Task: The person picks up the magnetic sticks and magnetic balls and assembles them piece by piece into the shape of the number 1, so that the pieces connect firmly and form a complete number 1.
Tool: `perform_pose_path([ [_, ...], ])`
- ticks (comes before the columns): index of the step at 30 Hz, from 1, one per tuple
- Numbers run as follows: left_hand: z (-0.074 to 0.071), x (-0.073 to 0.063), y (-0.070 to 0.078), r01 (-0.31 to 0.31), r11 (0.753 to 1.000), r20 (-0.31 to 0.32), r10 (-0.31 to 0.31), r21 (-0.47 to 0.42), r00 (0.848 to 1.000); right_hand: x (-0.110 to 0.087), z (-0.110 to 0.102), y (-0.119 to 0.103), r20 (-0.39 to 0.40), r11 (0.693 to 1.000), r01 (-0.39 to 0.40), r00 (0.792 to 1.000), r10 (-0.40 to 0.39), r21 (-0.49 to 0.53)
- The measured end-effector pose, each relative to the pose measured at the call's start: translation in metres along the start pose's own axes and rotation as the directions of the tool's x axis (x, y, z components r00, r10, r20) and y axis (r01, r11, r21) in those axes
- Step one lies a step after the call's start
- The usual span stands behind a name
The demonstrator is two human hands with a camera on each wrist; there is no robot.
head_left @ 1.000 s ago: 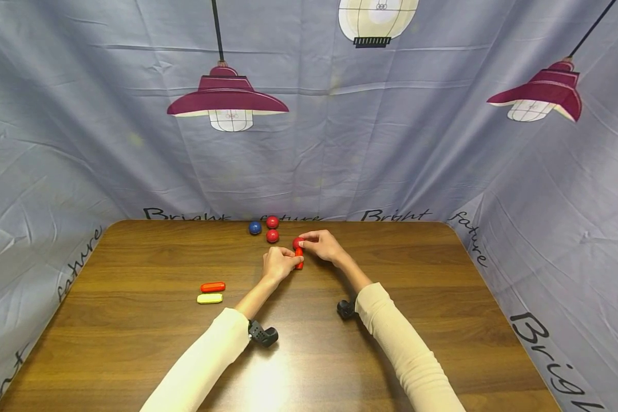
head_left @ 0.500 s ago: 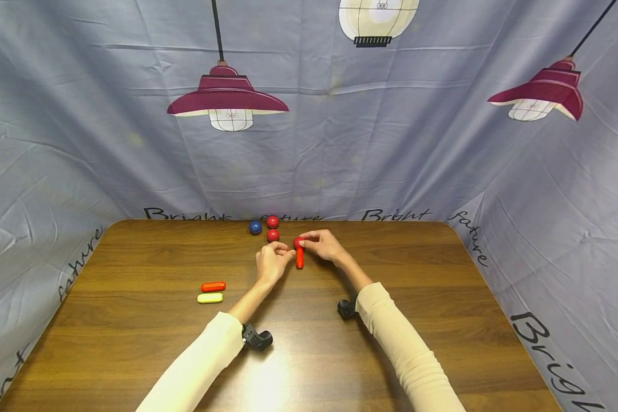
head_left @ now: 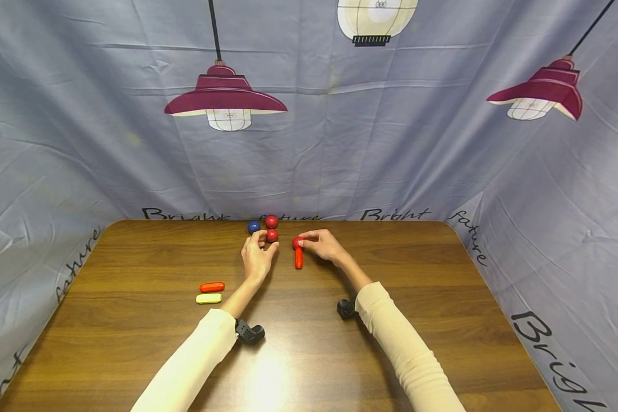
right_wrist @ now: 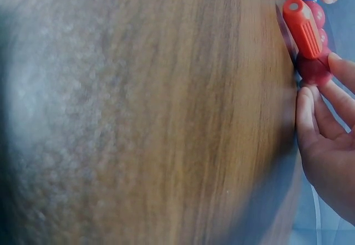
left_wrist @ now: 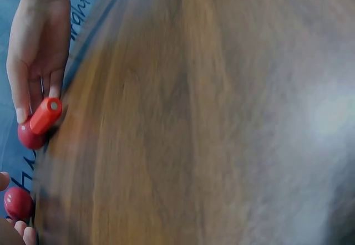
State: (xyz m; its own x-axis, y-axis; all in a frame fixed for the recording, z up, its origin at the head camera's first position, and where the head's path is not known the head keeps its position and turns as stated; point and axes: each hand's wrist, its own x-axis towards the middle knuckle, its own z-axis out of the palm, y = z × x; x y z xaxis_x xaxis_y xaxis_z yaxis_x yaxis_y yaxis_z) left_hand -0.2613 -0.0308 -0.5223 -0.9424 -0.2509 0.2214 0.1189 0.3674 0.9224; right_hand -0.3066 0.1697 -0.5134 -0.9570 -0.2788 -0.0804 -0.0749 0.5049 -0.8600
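While the right hand pinches the rod-end ball, the left hand, spread round a second ball, contact unclear, apparently must close to fetch it.

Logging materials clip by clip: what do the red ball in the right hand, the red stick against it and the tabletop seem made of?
Red ball: glossy plastic or painted metal, by its smooth sheen. Red stick: satin, likely moulded plastic, given its ribbed sides. Tabletop: semi-gloss wood or wood-look laminate, showing brown grain and glare.
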Motion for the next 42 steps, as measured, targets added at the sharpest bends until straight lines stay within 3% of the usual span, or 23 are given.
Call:
perform_pose_path([
  [24,0.011,0.017,-0.009,0.030,0.992,-0.024,-0.027,0.126,0.999,0.002,-0.002,-0.001,0.027,1.000,-0.004,1.000,0.004,-0.003],
  [30,0.012,0.019,-0.009,0.009,0.990,-0.037,-0.004,0.141,0.999,0.002,-0.002,-0.002,0.034,1.000,-0.011,0.999,0.011,0.002],
  [42,0.013,0.008,0.002,0.009,0.995,0.008,-0.010,0.103,1.000,0.003,-0.003,0.000,0.038,1.000,-0.001,0.999,0.001,-0.002],
])
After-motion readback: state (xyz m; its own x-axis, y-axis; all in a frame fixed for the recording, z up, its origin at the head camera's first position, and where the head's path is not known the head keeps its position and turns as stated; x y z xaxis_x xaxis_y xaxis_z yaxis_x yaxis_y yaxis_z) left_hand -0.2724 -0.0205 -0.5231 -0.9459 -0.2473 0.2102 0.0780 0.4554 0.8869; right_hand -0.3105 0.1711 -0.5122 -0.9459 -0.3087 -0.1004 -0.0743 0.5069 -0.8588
